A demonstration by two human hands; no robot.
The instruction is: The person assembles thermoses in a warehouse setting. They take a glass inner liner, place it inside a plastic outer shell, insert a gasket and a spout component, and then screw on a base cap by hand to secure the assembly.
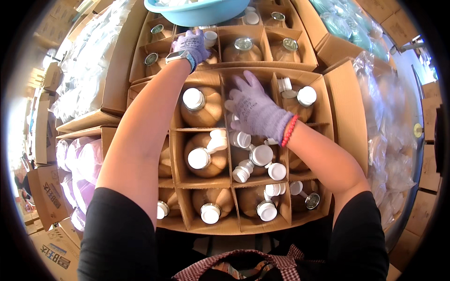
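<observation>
My left hand [192, 47], in a purple knit glove, reaches into the far carton [201, 67], beside a jar with a white cap [210, 37]. Its fingers curl downward, and whatever is under them is hidden. Over the near carton [229, 186], my right hand [255, 105], gloved alike and slightly blurred, has its fingers spread above a divided compartment. Clear round jars [208, 114] stand in the cardboard compartments, several topped with white caps [193, 99]. Loose white caps [261, 155] lie heaped in the compartment just below my right hand.
A light blue basin [199, 13] with white items rests on the far carton. Cartons of clear plastic-wrapped goods [91, 61] stand at the left, pink-wrapped ones [82, 164] nearer. On the right are an upright carton flap [347, 107] and bagged clear goods [386, 140].
</observation>
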